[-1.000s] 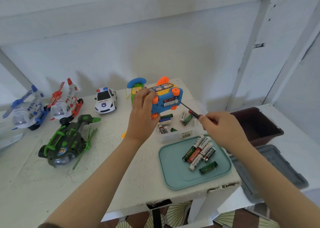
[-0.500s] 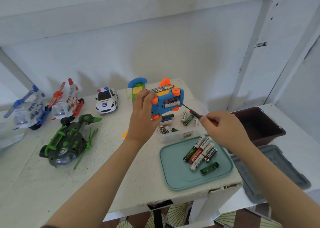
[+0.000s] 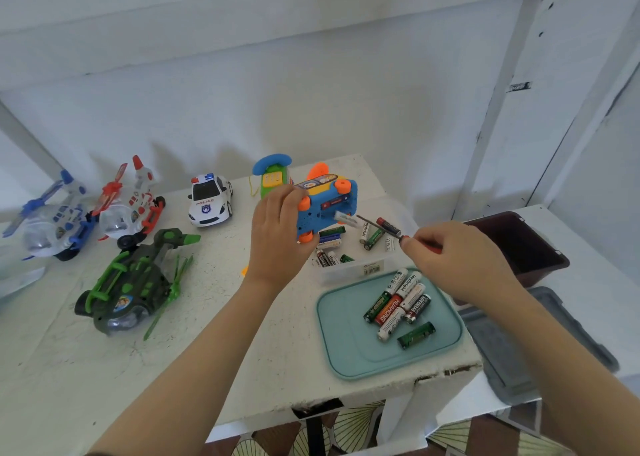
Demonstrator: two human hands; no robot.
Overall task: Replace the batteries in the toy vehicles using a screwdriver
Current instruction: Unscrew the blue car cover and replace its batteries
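Head view — white table (image 3: 86, 369), toy vehicles (image 3: 209, 199), wall (image 3: 311, 92)

Head view, downward over table (image 3: 173, 369)

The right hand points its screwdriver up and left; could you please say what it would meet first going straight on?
Most likely the white battery poking out of the blue toy; the screwdriver in the right hand nearly touches it.
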